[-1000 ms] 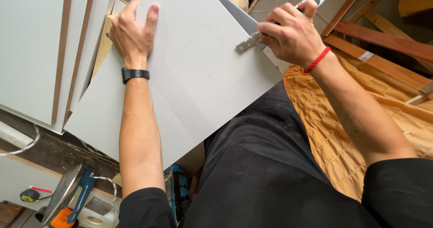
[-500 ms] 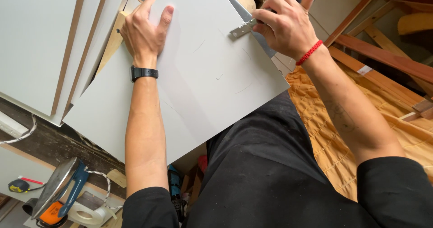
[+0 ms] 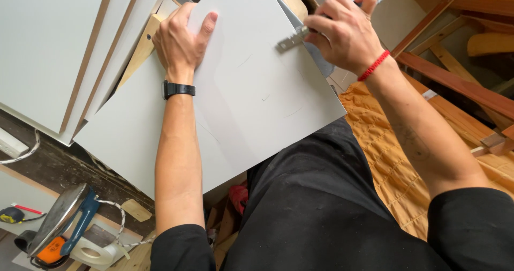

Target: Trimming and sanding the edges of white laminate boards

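On the white panel (image 3: pixel 241 89), left hand (image 3: pixel 182 40) lies flat; right hand (image 3: pixel 342 32) grips a blade (image 3: pixel 292 39).

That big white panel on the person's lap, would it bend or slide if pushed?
The white panel probably stays stiff: it juts past the lap without sagging. Its smooth face looks slippery, so the left hand pressing flat on it likely stops sliding. The right hand works a blade along its edge.

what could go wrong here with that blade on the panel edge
The right hand runs a toothed blade along the white panel edge, which rests on the lap, so a slip might reach the leg. The left hand alone steadies the panel, which could shift. The blade might also scratch the face.
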